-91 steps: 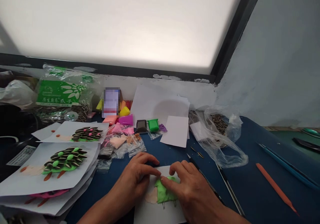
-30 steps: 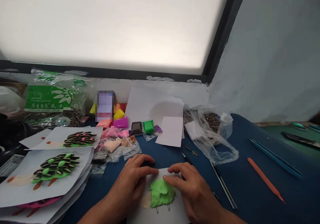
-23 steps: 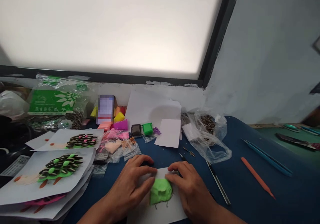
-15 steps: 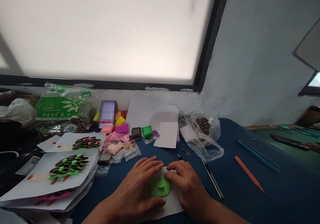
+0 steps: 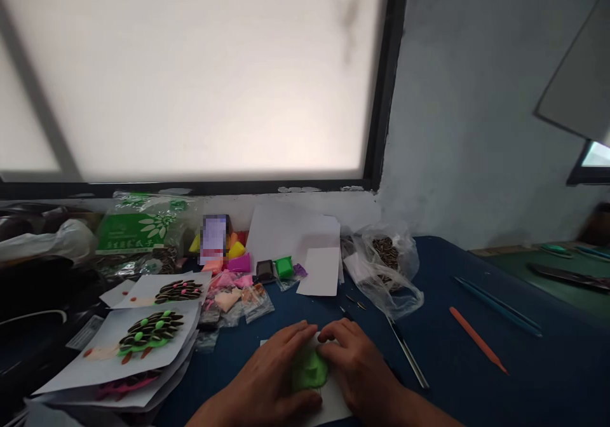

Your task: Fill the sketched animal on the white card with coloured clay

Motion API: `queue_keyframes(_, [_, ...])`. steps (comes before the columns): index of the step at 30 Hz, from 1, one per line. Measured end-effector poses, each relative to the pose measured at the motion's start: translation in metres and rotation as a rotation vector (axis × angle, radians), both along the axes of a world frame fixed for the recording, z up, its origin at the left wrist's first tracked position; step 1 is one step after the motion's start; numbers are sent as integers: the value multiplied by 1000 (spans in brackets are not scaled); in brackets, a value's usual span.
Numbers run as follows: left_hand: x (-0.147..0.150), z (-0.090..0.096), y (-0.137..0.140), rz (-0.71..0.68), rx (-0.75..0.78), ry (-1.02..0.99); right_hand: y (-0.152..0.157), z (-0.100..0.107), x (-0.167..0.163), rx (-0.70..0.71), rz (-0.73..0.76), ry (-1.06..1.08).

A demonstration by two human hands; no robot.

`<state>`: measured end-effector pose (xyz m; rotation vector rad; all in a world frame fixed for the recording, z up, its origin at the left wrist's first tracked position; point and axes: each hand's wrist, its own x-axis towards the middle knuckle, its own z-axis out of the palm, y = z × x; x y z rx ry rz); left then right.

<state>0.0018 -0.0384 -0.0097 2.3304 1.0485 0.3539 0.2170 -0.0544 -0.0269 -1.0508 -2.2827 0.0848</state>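
Observation:
A flattened lump of bright green modelling clay [image 5: 311, 371] lies on a white sheet of paper [image 5: 336, 408] at the near edge of the table. My left hand [image 5: 271, 373] curves around its left side, fingers stretched forward and thumb apart along the near edge. From the right, my right hand [image 5: 355, 360] touches the clay with bent fingertips; its thumb is hidden. Neither hand lifts the clay. Just beyond the right hand lies a slim silver-and-black tool [image 5: 408, 354].
Stacked cards with seed-and-clay hedgehogs [image 5: 150, 335] are at left. Behind lie packets of coloured clay [image 5: 238, 263], a green seed bag [image 5: 138, 227], white cards [image 5: 319, 271] and a clear bag of seeds [image 5: 385, 255]. Blue tweezers [image 5: 498, 306] and an orange tool [image 5: 478, 339] lie right.
The camera view has tilted up and shifted slightly, so the table things appear lower. Both hands stay around the green clay, with the right fingertips still against it.

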Motion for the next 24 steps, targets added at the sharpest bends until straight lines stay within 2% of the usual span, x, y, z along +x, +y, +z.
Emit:
queue_keyframes(12, [0,-4,0,12,6,-49,-1,3,0,-61,1,-14])
queue_keyframes(18, [1,1,-1,6,-5,-43,-3,6,0,-93,-41,-7])
queue_keyframes(24, [0,3,-1,15,-8,-33,-3,4,-1,-107,-19,-43])
